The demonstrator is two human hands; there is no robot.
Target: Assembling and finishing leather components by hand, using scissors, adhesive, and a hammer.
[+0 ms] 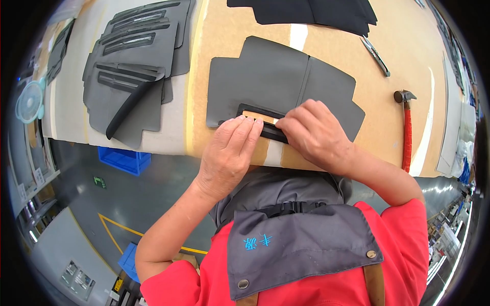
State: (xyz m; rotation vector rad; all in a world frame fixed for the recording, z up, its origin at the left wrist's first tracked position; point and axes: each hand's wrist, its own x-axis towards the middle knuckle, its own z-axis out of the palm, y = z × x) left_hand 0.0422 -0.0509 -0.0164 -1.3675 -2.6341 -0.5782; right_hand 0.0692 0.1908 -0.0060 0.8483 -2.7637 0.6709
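Note:
A grey leather-like panel (pixel 260 76) with stepped edges and a seam lies at the table's near edge. Near its lower side is a long slot framed by a black strip (pixel 263 110), with tan tabletop showing through. My left hand (pixel 228 155) has its fingers pressed together on the slot's near border. At the slot's right end, my right hand (pixel 319 136) is closed, its fingertips pinching the black-lined border. Its curled fingers hide part of that edge.
Similar slotted grey panels (pixel 125 104) are stacked at left, one with a corner folded over. Black sheets (pixel 311 11) lie at the far side. A pair of snips (pixel 375 56) and a red-handled hammer (pixel 407 127) rest at right. A blue crate (pixel 125 160) stands below the table.

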